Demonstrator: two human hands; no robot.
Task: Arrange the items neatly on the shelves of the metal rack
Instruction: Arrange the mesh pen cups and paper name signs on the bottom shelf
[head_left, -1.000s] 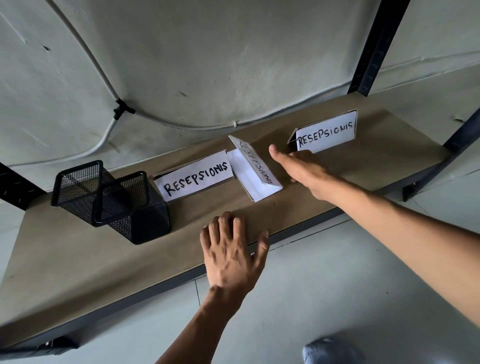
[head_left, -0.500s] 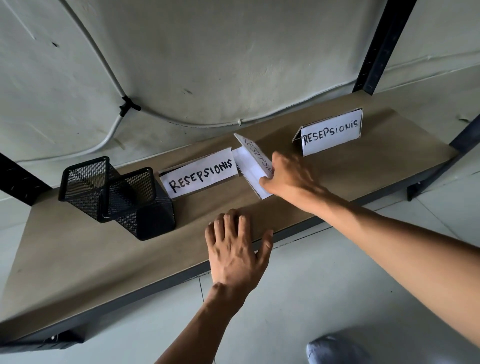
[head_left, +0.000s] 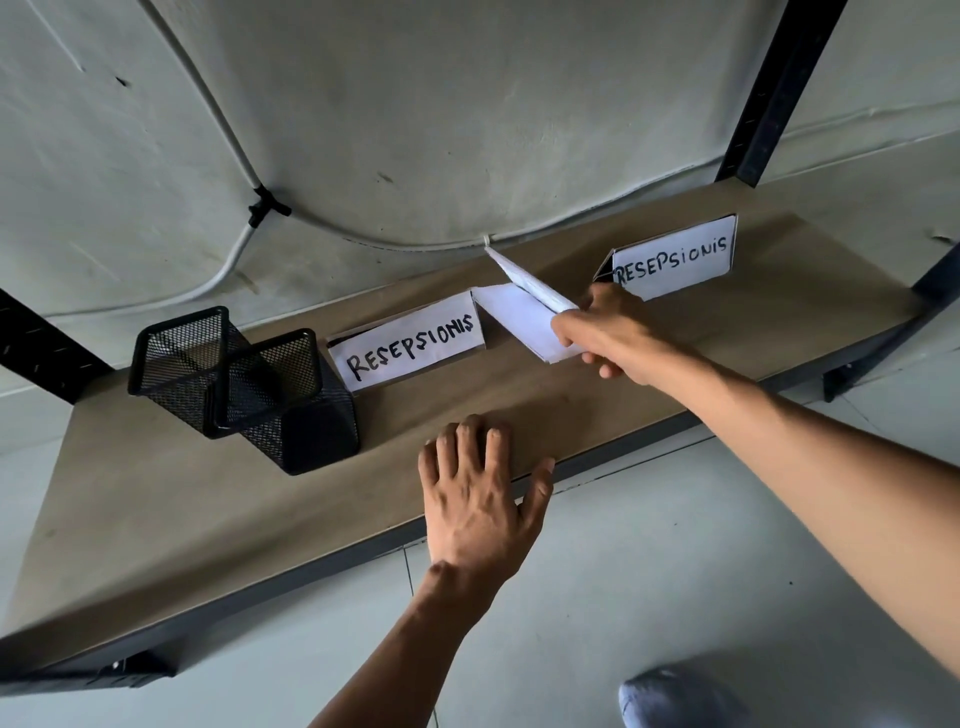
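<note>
The folded paper sign (head_left: 519, 312) lies on the shelf (head_left: 208, 509) up and left of the right hand (head_left: 618, 338), whose grip is clamped on the sign's near end. The left hand (head_left: 478, 499) rests flat on the shelf edge, its grip apart. A second ago the right hand only pointed beside the sign. The sign's long axis runs diagonally, its far tip aimed at the wall, flaps splayed.

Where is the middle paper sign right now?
In the head view, the middle sign is over the shelf, right of centre, pinched by the right hand, between the left sign and the right sign.
</note>
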